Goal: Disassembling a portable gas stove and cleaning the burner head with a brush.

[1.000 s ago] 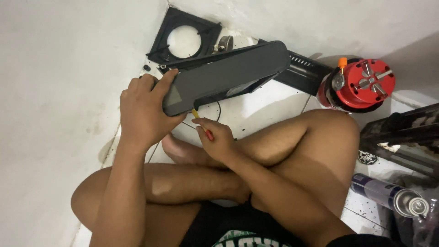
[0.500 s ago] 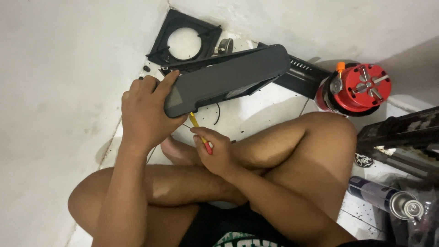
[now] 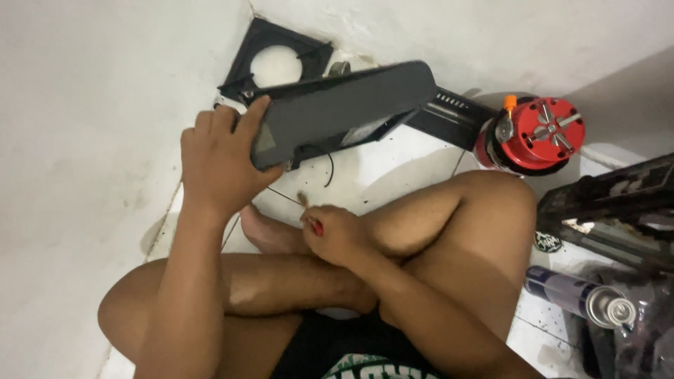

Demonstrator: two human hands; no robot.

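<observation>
left grip: left hand (image 3: 219,165) is clamped on the near end of a long dark grey plastic panel (image 3: 344,109), thumb over the front face, fingers wrapped behind it
panel: held up off the floor, tilted so the far end sits higher toward the wall; a thin black wire (image 3: 328,168) hangs in a loop from its underside
right grip: right hand (image 3: 337,231) is curled shut round a small screwdriver with a red handle (image 3: 317,226); the tip is blurred so can't say exactly where it ends, but it points up toward the panel's lower edge
right hand spot: resting on the crossed legs, just below the panel and apart from it
behind the panel: square black fan frame (image 3: 275,60) with a round hole, lying flat in the corner by the wall
next to that: black slotted bracket (image 3: 453,116) poking out from behind the panel's far end
right side: red round canister stove (image 3: 537,137) with an orange knob, near the knee
further right: dark metal frame (image 3: 618,203), and a blue-grey spray can (image 3: 579,295) lying on its side
floor: white tiled floor (image 3: 393,175), a bit grubby
</observation>
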